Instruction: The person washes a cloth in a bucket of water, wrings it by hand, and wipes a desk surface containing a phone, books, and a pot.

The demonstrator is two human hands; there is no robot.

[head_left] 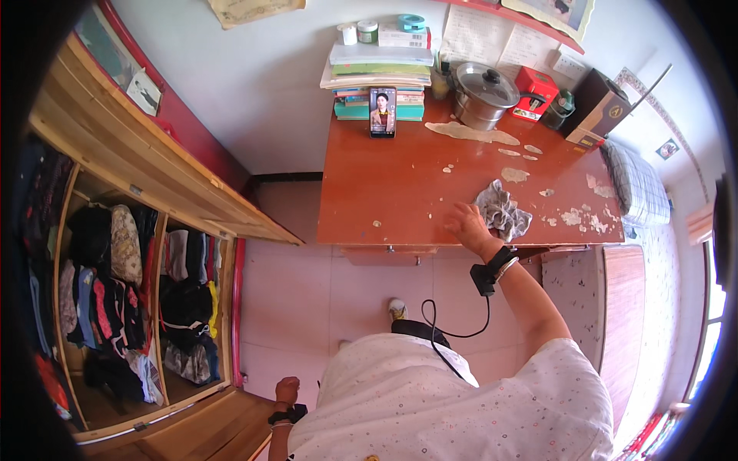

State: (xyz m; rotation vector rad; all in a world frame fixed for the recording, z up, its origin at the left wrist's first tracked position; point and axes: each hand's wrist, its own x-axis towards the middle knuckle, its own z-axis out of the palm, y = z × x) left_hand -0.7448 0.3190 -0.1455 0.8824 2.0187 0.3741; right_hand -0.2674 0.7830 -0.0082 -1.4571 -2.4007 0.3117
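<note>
A crumpled cloth [503, 209] lies on a red-brown counter [384, 184], on the near side of the lidded steel pot [486, 94] and well apart from it, with a person's right hand [467, 225] stretched out just beside the fabric. The right grip is spread wide, fingers apart over the surface, with nothing seen in its hold; whether the edge of the hand brushes the cloth cannot be told from this angle. The left hand [287, 389], far to the near left of the pot, hangs with its fingers curled, and whether that grip holds anything is not clear. The cloth looks light, soft and limp, likely to fold under the slightest pressure, with little risk of slipping or breaking; its bunched middle seems the surest place to take hold, while a loose corner would probably let it trail open. Mottled grey and off-white, it sits in a rumpled heap of ridges and creases, its outline ragged, its full size hidden in the folds. Pale flaked patches [515, 175] mark the paint on the pot's near side, a phone [382, 113] stands left of the pot against stacked books [380, 75], and a red box [532, 86] stands just right of the pot
</note>
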